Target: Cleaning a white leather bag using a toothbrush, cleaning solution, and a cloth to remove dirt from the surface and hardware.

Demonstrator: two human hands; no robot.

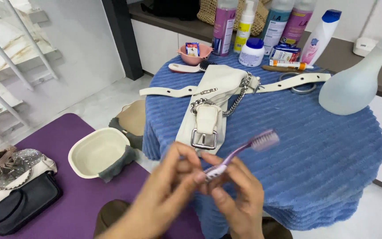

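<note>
1. The left hand (pixel 166 194) and the right hand (pixel 237 199) meet in front of the table (pixel 315 146), both pinching the handle of a purple toothbrush (pixel 239 152).
2. The brush head points up and away to the right of the hands, slightly blurred.
3. Just beyond the hands lies a cream bag (pixel 211 104) with a chain and buckle, flat on the blue cloth.
4. Further beyond stand bottles (pixel 224 26); a spray bottle (pixel 354 84) is to the far right.
5. Left of the left hand sits a cream basin (pixel 95 152) on a purple mat (pixel 67 203).
</note>
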